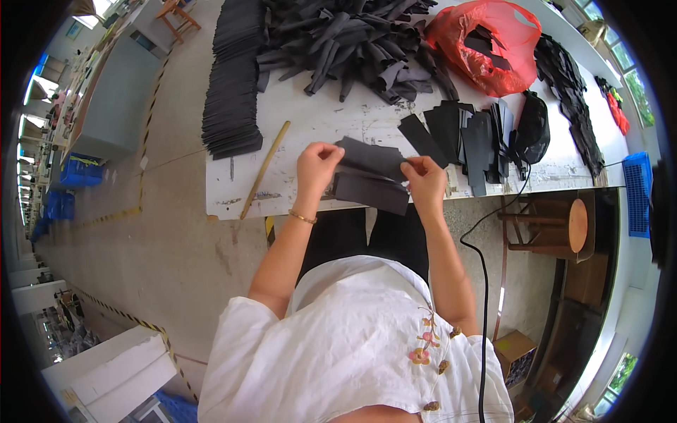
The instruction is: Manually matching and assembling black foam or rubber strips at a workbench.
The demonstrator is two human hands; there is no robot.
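Note:
Between my two hands a dark grey fabric strip [374, 156] is stretched out above the table's front edge. My left hand [319, 166] pinches its left end, and my right hand [424, 180] pinches its right end. Just below it, another dark strip [370, 193] lies at the table edge; whether it is joined to the held one I cannot tell. To the right of my right hand, several flat black strips [478, 144] lie fanned out in a loose pile.
A yellowish stick [265, 169] lies on the white table [240, 185] left of my hands. Behind are a long stack of dark pieces [233, 77], a heap of rolled strips [345, 46] and a red plastic bag [486, 49]. A black cable [482, 268] hangs down; a wooden stool [546, 225] stands right.

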